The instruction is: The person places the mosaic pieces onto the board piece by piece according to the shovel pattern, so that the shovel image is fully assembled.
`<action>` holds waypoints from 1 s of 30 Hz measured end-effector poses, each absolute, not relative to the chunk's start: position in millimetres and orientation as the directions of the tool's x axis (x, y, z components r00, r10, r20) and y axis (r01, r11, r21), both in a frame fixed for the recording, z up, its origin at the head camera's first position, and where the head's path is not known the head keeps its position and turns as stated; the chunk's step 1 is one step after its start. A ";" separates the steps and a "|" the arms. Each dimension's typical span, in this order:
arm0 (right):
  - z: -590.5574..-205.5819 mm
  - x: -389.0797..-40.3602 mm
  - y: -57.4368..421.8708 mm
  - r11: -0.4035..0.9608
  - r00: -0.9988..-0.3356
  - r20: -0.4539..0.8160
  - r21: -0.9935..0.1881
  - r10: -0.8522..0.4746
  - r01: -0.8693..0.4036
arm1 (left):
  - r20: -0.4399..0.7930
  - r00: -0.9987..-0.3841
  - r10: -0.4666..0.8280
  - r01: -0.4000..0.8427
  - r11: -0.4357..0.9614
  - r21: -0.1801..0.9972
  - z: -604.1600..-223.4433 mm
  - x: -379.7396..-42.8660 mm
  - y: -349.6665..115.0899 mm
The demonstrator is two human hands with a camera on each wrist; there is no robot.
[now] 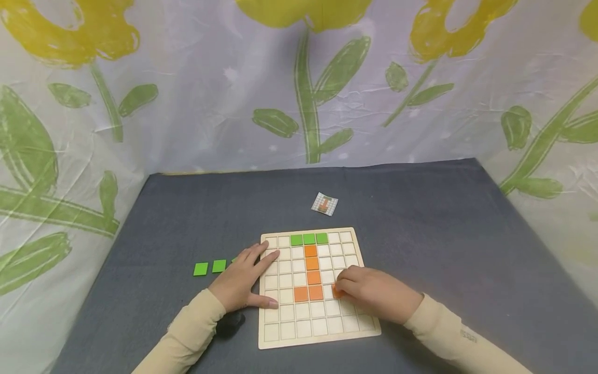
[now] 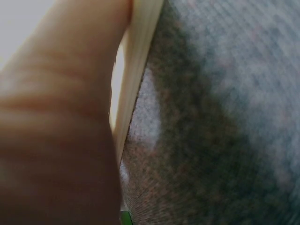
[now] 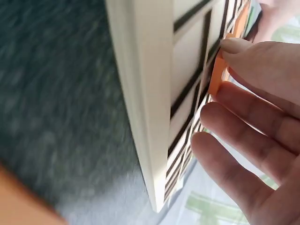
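A wooden grid board (image 1: 273, 332) lies on the table. My left hand (image 1: 240, 280) rests at its left edge, fingers spread over the rim and outer squares. With thumb and fingertips my right hand (image 1: 376, 291) pinches an orange square tile (image 3: 217, 75) low over the board's right half. Three green tiles (image 1: 309, 239) sit side by side in the top row. Below the middle one runs a column of orange tiles (image 1: 312, 264), with one more orange tile (image 1: 301, 294) left of its lowest. In the left wrist view, the hand (image 2: 61, 117) covers part of the board's edge.
Left of the board lie green tiles (image 1: 201, 268), one mostly hidden behind the left hand. A small card (image 1: 324, 204) with a printed grid pattern lies beyond the board. Dark grey cloth (image 1: 210, 208) covers the table; a flower-printed curtain (image 1: 196, 119) hangs behind.
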State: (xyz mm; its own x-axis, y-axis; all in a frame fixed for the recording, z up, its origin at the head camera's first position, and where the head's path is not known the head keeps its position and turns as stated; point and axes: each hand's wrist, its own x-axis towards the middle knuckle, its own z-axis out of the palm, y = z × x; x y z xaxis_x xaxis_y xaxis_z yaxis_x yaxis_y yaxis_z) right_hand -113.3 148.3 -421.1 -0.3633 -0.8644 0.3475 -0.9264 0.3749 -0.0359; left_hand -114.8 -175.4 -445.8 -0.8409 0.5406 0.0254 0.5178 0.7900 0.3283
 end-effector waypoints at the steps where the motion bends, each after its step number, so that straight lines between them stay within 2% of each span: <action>1: -421.2 -113.2 147.1 0.377 -0.363 0.346 -0.026 -0.866 -0.926 | 0.028 -0.840 0.542 0.519 0.789 0.327 -445.6 -115.1 -175.2; 10: -422.2 -113.4 139.5 0.402 -0.384 0.316 -0.008 -0.868 -0.916 | 0.025 -0.842 0.539 0.515 0.789 0.335 -444.9 -115.6 -175.2; 19: -422.6 -116.1 135.0 0.366 -0.347 0.327 -0.003 -0.879 -0.930 | 0.036 -0.837 0.546 0.526 0.784 0.331 -446.2 -115.6 -175.5; 30: -426.6 -117.8 135.8 0.365 -0.344 0.331 0.002 -0.879 -0.931 | 0.024 -0.841 0.540 0.518 0.793 0.320 -446.4 -115.7 -174.8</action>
State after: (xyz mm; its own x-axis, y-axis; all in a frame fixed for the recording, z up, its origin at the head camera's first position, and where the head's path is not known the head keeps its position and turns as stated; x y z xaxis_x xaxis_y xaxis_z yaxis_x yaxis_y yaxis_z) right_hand -117.8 135.8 -426.6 -0.3442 -0.8786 0.3312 -0.9309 0.3653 0.0016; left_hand -115.7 -174.8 -446.4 -0.8411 0.5403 0.0244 0.5185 0.7928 0.3205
